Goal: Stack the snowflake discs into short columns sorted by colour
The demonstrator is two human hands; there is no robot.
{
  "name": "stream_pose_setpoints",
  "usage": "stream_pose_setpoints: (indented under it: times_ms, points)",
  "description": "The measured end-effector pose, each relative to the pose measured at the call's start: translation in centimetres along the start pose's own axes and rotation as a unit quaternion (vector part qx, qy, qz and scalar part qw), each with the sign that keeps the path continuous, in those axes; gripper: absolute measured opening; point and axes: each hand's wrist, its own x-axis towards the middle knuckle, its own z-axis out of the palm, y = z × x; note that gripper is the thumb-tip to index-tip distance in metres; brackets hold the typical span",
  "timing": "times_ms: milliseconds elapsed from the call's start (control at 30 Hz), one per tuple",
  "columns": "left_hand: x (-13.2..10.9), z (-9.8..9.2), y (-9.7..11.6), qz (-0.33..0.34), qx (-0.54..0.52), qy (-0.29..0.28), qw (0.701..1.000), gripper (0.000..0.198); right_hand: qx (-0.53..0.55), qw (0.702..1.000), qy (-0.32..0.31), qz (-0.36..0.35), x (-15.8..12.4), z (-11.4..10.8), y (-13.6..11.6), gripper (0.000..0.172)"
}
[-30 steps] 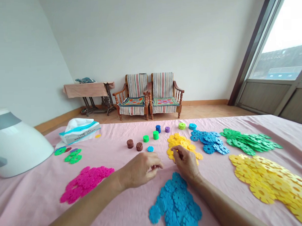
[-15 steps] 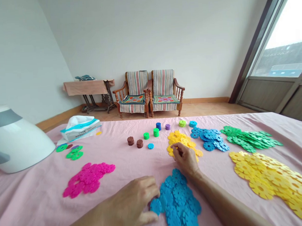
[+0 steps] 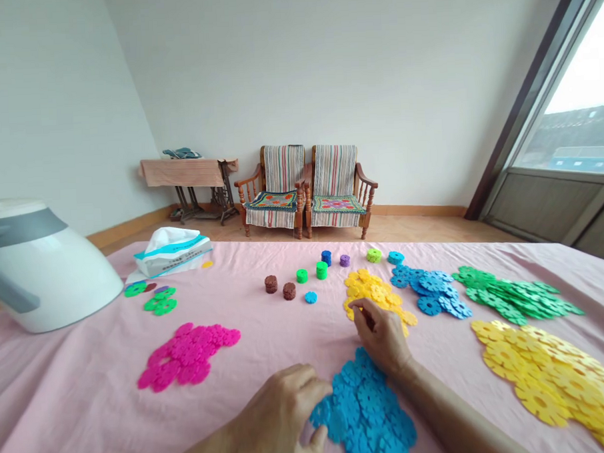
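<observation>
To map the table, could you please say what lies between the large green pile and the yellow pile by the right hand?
The head view shows a blue pile between the large green pile and the yellow pile by the right hand.

Blue discs (image 3: 373,410): smooth plast., slight sheen; big yellow pile (image 3: 553,376) ditto. Tablecloth (image 3: 271,338): matt fabric, wrinkled. Kettle (image 3: 59,284): smooth, glossy plast. Chairs (image 3: 307,186): polished wood w/ woven cloth.

White-and-grey kettle (image 3: 68,277) near the left edge of the pink-covered tabletop (image 3: 267,335); tissue pack (image 3: 176,257) by its far left corner; past the far edge, cloth-draped table (image 3: 184,173), two striped-covered wooden armchairs (image 3: 284,168); beyond the far right corner, window (image 3: 573,138)
</observation>
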Motion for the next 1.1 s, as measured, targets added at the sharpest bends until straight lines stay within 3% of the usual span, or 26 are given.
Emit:
stream_pose_setpoints:
  times_ms: [100,200,267,400,600,667,733,867,933,1000,1100]
  points:
    - [0.6,-0.1,-1.9,-0.057,-0.199,0.071,0.976,0.03,0.024,0.997,-0.041,-0.056,-0.9,-0.1,-1.7,0.022]
    - [1.3,-0.5,-3.4,-0.093,-0.433,0.102,0.891,0.018,0.074,0.986,-0.079,-0.129,-2.0,-0.2,-4.3,0.025]
    - [1.5,-0.7,-3.8,-0.092,-0.535,0.102,0.833,0.024,0.104,0.972,-0.114,-0.175,-2.7,-0.3,-6.0,0.034]
    - [1.3,-1.0,-3.7,-0.076,-0.628,0.083,0.77,0.037,0.151,0.958,-0.151,-0.19,-3.3,-0.2,-7.5,0.034]
    - [1.2,-1.3,-3.4,-0.063,-0.668,0.051,0.739,0.039,0.207,0.95,-0.174,-0.155,-3.3,-0.2,-7.5,0.032]
    - [1.2,-1.1,-3.4,-0.065,-0.665,0.046,0.743,0.038,0.209,0.951,-0.174,-0.145,-3.4,-0.2,-7.4,0.027]
    - [1.2,-0.6,-3.5,-0.076,-0.63,0.07,0.769,0.036,0.193,0.959,-0.163,-0.129,-3.2,0.0,-7.1,0.021]
    - [0.9,0.9,-3.2,-0.093,-0.438,0.145,0.882,0.025,0.131,0.986,-0.098,-0.023,-1.5,0.5,-5.3,0.02]
    - [0.7,1.3,-3.0,-0.085,-0.332,0.164,0.925,0.025,0.091,0.991,-0.095,0.014,0.1,0.9,-4.2,0.02]
    - [0.8,1.3,-3.1,-0.091,-0.281,0.192,0.936,0.028,0.039,0.995,-0.092,-0.011,1.9,1.6,-3.2,0.018]
    - [1.2,0.7,-4.0,-0.148,-0.32,0.254,0.901,0.031,-0.034,0.995,-0.088,-0.039,4.2,3.1,-2.6,0.018]
